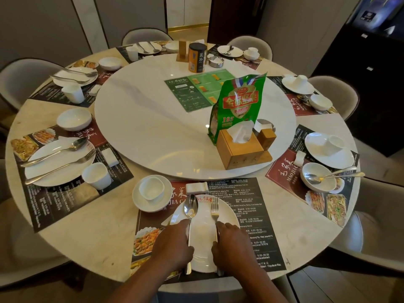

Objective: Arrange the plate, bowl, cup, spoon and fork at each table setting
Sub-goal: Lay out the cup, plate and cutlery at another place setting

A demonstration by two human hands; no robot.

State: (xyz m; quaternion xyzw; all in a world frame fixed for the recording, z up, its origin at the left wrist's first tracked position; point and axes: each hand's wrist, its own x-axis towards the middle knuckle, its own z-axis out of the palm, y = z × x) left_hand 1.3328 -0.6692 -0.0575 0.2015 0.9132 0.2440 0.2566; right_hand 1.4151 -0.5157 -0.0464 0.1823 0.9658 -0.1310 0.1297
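While the head view looks down on the nearest setting, the 2 hands lie side by side, apart, over the plate (202, 243), which sits on a printed placemat (251, 215) at the near edge of the round surface (98, 232). The left hand (172, 248) has its fingers curled at the handle of the spoon (190, 208). The right hand (234, 248) is closed over the handle of the fork (215, 209). Both utensils lie on the plate, roughly parallel, heads pointing away from the person. The cup (152, 190) stands inside the bowl (140, 203), just beside the plate at its upper left.

The step in hand looks like squaring the spoon and fork on this plate. Judging by the left-side plate (59, 162), where bowl and cup stand separately, the next move likely calls for lifting the cup out of the bowl and setting it by the plate. The right-side bowl (318, 182), holding 2 utensils, seems undone.
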